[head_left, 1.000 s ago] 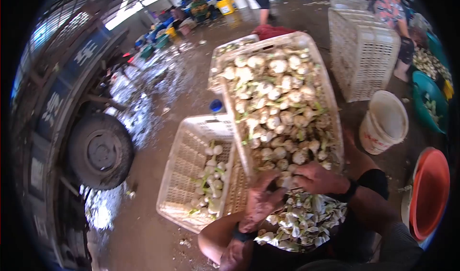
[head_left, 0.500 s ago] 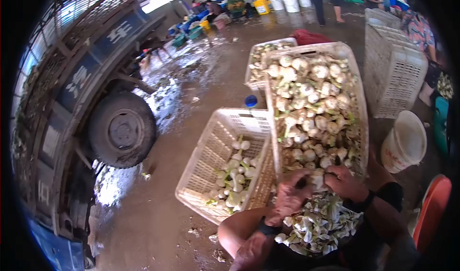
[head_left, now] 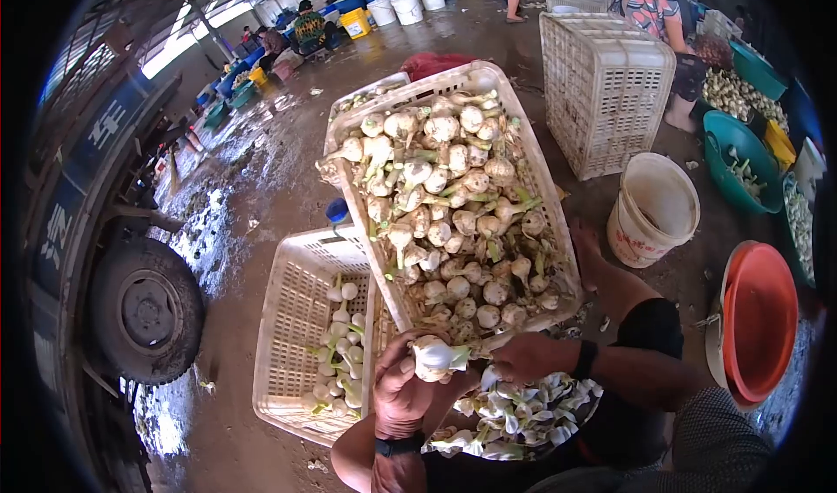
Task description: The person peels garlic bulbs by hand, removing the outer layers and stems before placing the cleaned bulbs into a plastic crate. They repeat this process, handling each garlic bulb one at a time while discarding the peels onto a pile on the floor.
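My left hand (head_left: 403, 390) is wrapped round a garlic bulb (head_left: 432, 359), whose white side faces up and whose pale green stem points right. Just right of the stem, my right hand (head_left: 534, 356) is closed with its back to me; whatever its fingers hold is hidden. Directly beyond both hands, a large plastic crate (head_left: 542, 175) tilts towards me, full of dirty, unpeeled garlic bulbs (head_left: 462, 223). Peeled garlic bulbs (head_left: 342, 345) lie in a lower crate (head_left: 281, 319) at the left. Below my hands, a heap of garlic skins (head_left: 514, 419) lies by my lap.
A white bucket (head_left: 649, 214) and a red basin (head_left: 760, 323) stand at the right. Stacked crates (head_left: 606, 92) are behind them, near a seated person (head_left: 647, 9). A truck wheel (head_left: 146, 310) stands at the left on the wet floor (head_left: 222, 397).
The view has swung to the right, so the crates sit further left. My hands have moved apart, and the garlic bulb now shows in my left hand.
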`<state>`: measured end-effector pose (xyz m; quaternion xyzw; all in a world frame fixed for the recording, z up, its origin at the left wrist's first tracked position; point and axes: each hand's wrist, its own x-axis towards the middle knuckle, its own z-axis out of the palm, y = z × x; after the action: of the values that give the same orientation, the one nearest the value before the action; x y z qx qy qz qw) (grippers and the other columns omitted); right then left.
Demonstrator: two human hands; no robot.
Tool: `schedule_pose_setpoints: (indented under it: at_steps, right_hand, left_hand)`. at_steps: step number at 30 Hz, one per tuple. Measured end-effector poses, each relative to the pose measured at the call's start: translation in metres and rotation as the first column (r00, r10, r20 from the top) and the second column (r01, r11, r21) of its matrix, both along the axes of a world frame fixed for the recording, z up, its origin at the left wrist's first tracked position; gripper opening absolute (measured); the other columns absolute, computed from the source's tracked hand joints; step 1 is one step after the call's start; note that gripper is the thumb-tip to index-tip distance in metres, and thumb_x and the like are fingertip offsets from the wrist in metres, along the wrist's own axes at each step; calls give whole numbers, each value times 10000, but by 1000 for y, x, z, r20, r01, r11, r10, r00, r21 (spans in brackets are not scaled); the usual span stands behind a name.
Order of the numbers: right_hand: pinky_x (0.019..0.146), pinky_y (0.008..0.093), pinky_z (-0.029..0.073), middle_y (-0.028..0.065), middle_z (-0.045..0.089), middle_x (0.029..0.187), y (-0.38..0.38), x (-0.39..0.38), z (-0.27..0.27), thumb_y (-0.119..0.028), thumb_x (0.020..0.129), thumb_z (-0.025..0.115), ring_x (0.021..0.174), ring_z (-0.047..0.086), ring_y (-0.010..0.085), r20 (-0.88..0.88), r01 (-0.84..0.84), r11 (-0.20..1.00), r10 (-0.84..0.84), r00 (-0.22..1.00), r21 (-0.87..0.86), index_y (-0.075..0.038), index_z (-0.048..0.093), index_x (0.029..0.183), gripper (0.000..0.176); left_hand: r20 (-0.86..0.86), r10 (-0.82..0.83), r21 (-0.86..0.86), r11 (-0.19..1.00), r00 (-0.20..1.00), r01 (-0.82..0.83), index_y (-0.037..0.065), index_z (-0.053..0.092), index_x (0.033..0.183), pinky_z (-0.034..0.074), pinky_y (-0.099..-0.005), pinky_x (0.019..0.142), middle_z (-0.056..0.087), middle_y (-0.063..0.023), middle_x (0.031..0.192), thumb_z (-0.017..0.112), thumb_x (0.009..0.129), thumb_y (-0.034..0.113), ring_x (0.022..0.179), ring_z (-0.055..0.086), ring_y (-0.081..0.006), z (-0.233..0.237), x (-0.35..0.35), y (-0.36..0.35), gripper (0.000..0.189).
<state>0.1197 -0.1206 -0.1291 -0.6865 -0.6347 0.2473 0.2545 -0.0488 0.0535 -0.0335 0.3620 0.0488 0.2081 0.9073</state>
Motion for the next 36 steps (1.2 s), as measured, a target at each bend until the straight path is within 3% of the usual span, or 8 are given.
schedule_pose_setpoints:
  at_steps: [5,7,10,14,24,28,32,36]
  right_hand:
    - [585,350,470,91,612,731,5,21,55,-117,889,571,634,607,213,-422,195,955,-85,902,224,-30,608,938,106]
    - [600,301,466,48,634,762,4,22,70,-161,926,590,665,586,121,-832,231,973,-108,544,25,-26,629,1013,165]
    - [594,305,467,30,615,708,-1,23,92,-214,917,614,640,563,104,-576,156,948,33,817,276,-26,649,960,197]
    - [629,320,490,113,636,735,0,20,81,-181,883,646,652,625,186,-475,59,921,142,869,384,-6,633,942,185]
    - [551,402,451,168,567,645,-5,17,82,-85,821,583,581,599,311,-290,10,922,112,950,388,-2,540,816,94]
    - [541,393,438,179,580,699,-7,13,83,-25,828,555,613,608,314,-430,1,965,116,895,262,-1,556,905,81]
    - [552,379,452,166,590,692,-4,10,81,-118,878,580,610,609,283,-483,8,957,140,865,291,5,566,906,127]
    - [588,374,462,154,600,714,-6,8,74,-301,901,633,652,602,267,-541,20,922,209,815,386,-5,593,900,299]
  left_hand:
    - [-38,-7,46,999,999,9,-75,530,1203,539,-416,806,601,-222,1143,634,809,208,964,626,-311,5,7,-10,495]
    - [-115,-60,-13,998,992,59,-44,541,1210,528,-472,842,610,-193,1124,647,803,234,987,621,-305,10,7,-15,504]
    - [-175,-130,-7,991,976,130,-24,554,1205,512,-518,882,614,-176,1118,653,802,251,1019,613,-303,8,11,-16,498]
    - [-303,-134,10,989,943,144,-24,571,1180,509,-523,891,615,-171,1118,649,808,247,1043,604,-306,4,15,-23,466]
    - [-254,-195,-17,980,947,198,-55,579,1152,517,-466,861,621,-173,1094,640,812,214,1022,611,-294,-2,19,-25,438]
    - [-240,-217,2,975,946,224,-67,580,1143,520,-448,845,633,-174,1078,619,829,210,988,624,-289,-6,19,-19,420]
    - [-304,-93,64,991,948,117,-73,556,1169,556,-398,681,639,-209,1058,600,814,251,890,648,-301,-12,15,-19,482]
    - [-303,-21,215,972,953,90,-61,551,1178,549,-406,768,639,-195,1055,643,763,317,916,644,-300,-19,10,-12,569]
